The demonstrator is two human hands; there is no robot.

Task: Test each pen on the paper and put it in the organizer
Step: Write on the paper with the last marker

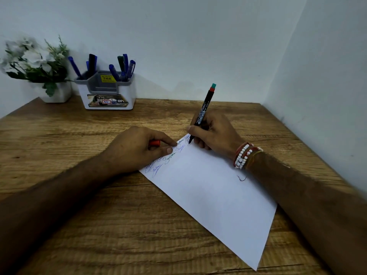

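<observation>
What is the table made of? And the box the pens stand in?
The table looks like wood, or maybe a wood-print laminate: brown streaky grain with a matt finish. The organizer looks like smooth plastic: plain white walls, a grey insert, rounded moulded corners and printed stickers.

Red-and-white beaded bracelets, perhaps thread bands

White pot w/ flowers, far-L corner of wood table, pale walls behind
</observation>
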